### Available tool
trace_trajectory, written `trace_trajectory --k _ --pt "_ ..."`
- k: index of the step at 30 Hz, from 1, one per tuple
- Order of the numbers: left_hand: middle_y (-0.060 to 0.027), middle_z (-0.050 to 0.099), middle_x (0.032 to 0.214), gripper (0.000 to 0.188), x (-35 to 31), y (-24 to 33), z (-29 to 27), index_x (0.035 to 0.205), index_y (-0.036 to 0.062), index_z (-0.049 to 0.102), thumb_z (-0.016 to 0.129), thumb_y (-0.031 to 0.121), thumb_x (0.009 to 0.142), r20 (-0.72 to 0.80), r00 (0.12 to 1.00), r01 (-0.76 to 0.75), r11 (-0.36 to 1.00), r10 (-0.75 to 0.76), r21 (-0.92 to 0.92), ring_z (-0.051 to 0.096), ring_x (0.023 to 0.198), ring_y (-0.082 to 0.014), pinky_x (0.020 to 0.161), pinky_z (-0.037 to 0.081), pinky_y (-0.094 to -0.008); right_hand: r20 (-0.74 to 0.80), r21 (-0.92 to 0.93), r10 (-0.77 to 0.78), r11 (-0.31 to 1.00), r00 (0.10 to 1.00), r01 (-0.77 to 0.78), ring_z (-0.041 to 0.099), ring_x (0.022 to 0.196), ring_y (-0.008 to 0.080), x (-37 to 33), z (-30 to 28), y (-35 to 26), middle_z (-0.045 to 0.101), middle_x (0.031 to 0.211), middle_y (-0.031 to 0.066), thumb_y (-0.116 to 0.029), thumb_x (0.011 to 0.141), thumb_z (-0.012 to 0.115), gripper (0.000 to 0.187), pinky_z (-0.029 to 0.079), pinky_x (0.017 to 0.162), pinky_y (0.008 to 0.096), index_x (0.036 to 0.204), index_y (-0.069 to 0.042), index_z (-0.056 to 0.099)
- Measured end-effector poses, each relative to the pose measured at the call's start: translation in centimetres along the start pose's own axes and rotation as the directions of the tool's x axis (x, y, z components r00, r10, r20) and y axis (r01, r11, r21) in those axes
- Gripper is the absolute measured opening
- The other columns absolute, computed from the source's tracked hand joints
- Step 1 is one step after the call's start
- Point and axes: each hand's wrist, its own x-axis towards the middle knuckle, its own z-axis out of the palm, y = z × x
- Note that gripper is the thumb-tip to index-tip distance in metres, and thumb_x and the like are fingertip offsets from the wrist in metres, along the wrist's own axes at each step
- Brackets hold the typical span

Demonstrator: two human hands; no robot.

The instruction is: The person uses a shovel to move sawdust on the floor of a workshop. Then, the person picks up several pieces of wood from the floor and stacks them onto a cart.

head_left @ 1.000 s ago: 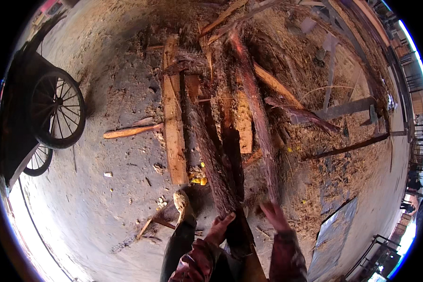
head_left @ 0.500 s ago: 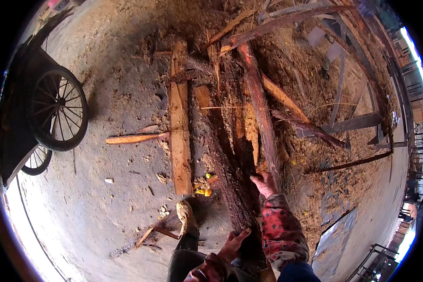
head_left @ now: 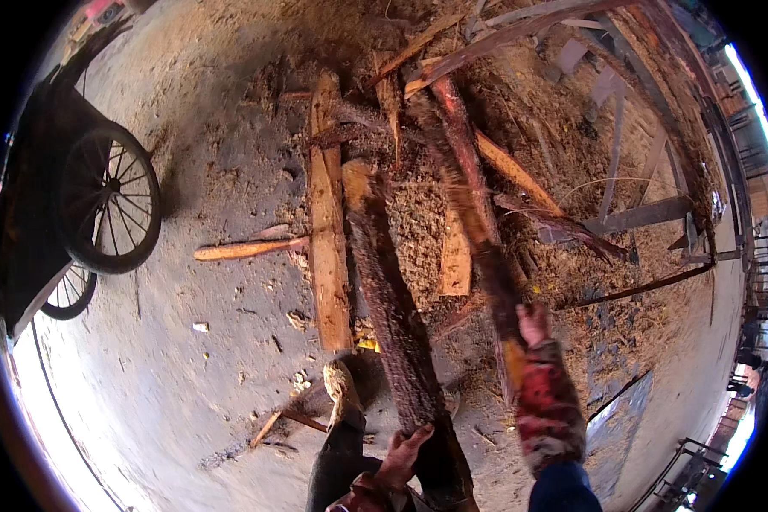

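A long rough, bark-covered wood slab [head_left: 392, 316] slants from my lap up to its pale broken end. My left hand [head_left: 404, 454] is closed around its near part. To the right, my right hand [head_left: 534, 324] grips the edge of a second bark slab [head_left: 495, 269], which is smeared by motion and lies over a reddish slab [head_left: 462, 128]. A flat pale board [head_left: 328, 247] lies left of my slabs, above my dusty shoe [head_left: 341, 386]. Between the two slabs a short pale piece of wood [head_left: 456, 260] rests on wood chips.
A spoked cart wheel [head_left: 111, 192] stands at the left. A thin split stick [head_left: 247, 249] lies beside the flat board. Yellow scraps [head_left: 368, 345] sit near my shoe. Long strips and planks [head_left: 640, 218] are heaped at the right, and a flat sheet [head_left: 610, 427] lies nearer.
My right hand has swung rightward with the second slab, parting it from the first and uncovering chips between them. The slab in my left hand has shifted slightly left.
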Motion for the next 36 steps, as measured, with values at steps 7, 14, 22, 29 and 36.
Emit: trace_trajectory --k 7,14,22,29,36 --pt "-0.0061 0.064 0.092 0.033 2.2 -2.1 -0.7 0.102 -0.0027 0.06 0.071 0.019 0.079 0.118 0.986 -0.117 0.993 0.119 -0.025 0.061 0.08 -0.0171 0.07 0.049 -0.0309 -0.101 -0.001 -0.211 0.977 0.972 0.212 0.057 0.08 0.0407 -3.2 -2.9 -4.6 0.059 0.083 0.0238 -0.03 0.092 0.046 0.033 0.044 0.07 0.0452 0.089 0.002 0.055" --pt "-0.0079 0.064 0.091 0.033 -1.0 0.2 1.1 0.1 -0.0046 0.06 0.072 0.018 0.078 0.038 0.988 -0.154 0.978 0.15 0.138 0.062 0.076 -0.0188 0.067 0.05 -0.0326 -0.019 0.02 -0.168 0.986 0.986 0.168 0.054 0.078 0.0439 -17.0 -5.1 -8.8 0.056 0.081 0.0268 -0.023 0.093 0.048 0.026 0.042 0.064 0.0462 0.09 0.002 0.052" --pt "-0.0086 0.065 0.093 0.031 -2.1 0.0 1.5 0.104 -0.0016 0.061 0.068 0.018 0.081 0.061 0.976 -0.214 0.97 0.208 0.111 0.062 0.081 -0.0204 0.072 0.05 -0.0337 0.401 -0.212 0.123 0.976 0.908 -0.038 0.054 0.104 0.036 -40.6 -21.6 -11.6 0.054 0.115 0.0231 -0.019 0.074 0.063 0.06 0.044 0.091 0.0478 0.129 -0.002 0.046" --pt "-0.0029 0.06 0.089 0.017 2.4 -6.6 -4.6 0.094 0.0053 0.057 0.064 0.017 0.083 0.338 0.879 -0.309 0.942 0.335 -0.129 0.057 0.08 -0.0143 0.068 0.048 -0.0324 0.35 -0.053 0.421 0.901 0.837 -0.431 0.062 0.08 0.0328 -52.0 -27.8 -20.8 0.063 0.089 0.0214 -0.038 0.093 0.045 0.041 0.049 0.066 0.0422 0.113 -0.004 0.056" --pt "-0.0081 0.063 0.095 0.025 -2.3 -6.9 -4.6 0.107 0.0032 0.057 0.058 0.015 0.085 0.44 0.874 -0.206 0.977 0.207 -0.051 0.062 0.084 -0.0226 0.071 0.051 -0.0354 0.303 -0.186 0.33 0.94 0.894 -0.284 0.06 0.082 0.0338 -57.8 -27.4 -19.6 0.061 0.091 0.0215 -0.035 0.089 0.05 0.04 0.048 0.067 0.0433 0.116 -0.005 0.054"
